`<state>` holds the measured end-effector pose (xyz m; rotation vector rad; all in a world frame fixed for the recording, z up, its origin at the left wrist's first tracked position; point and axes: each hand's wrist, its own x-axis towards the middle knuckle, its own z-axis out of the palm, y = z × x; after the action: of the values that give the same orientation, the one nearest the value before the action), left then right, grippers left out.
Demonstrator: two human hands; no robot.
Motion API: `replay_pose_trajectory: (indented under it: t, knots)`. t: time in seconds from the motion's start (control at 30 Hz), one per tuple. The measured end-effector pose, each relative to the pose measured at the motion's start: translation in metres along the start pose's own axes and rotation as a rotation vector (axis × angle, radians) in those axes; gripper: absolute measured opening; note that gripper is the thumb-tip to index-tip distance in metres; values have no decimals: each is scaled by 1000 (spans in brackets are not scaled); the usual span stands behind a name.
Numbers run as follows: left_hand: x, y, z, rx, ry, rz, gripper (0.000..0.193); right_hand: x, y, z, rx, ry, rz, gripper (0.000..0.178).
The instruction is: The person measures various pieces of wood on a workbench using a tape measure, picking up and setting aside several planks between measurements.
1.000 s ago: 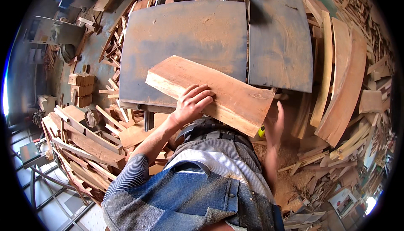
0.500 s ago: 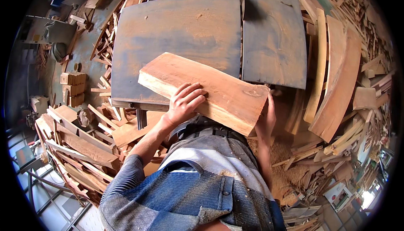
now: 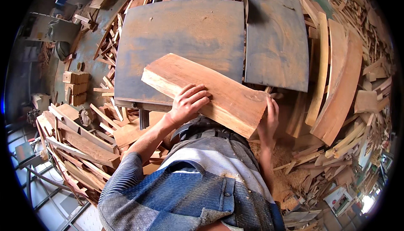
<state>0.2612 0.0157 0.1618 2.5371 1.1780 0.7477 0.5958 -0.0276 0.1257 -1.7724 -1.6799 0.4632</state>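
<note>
A thick wooden plank (image 3: 219,90) with a pale rough edge lies aslant over the near edge of the dusty metal saw table (image 3: 181,29). Its far left end is above the table, and its right end reaches past the near edge toward my body. My left hand (image 3: 190,101) grips the plank's near side, fingers curled over the top face. At the right end, my right hand (image 3: 268,119) holds the end face, with its fingertips at the upper corner; part of that hand is hidden behind the wood. A round saw blade (image 3: 245,9) stands in the slot at the table's far side.
Long curved boards (image 3: 336,83) lean at the right of the table. Stacked planks (image 3: 80,140) fill the lower left, and bundled wooden blocks (image 3: 76,88) stand on the floor beyond. Sawdust (image 3: 280,168) and offcuts cover the ground at my right.
The view has shifted slightly, so the scene sits a little lower and to the right. My right hand's fingers have moved up onto the plank's corner. My left hand keeps its grip.
</note>
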Motion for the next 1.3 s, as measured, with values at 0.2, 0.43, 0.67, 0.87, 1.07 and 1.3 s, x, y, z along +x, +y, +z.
replay_pose_trajectory:
  t: [0.2,0.43,0.67,0.87,1.07,1.3]
  knots:
    - [-1,7,-4,-38,32,28,28,-8,-10,-12,-22,-25,8,62]
    - [2,9,-18,-48,0,26,28,-17,8,-6,54,-53,-1,53]
    - [77,-12,-25,-217,-517,-147,40,-18,41,-8,541,-244,486,42]
    - [115,-79,83,-180,-621,-303,39,4,76,17,295,-367,700,44]
    - [94,-112,140,-168,-547,-333,28,-7,109,36,436,-393,825,43]
    - [67,-103,116,-234,-524,-393,31,-18,91,36,218,-474,712,47]
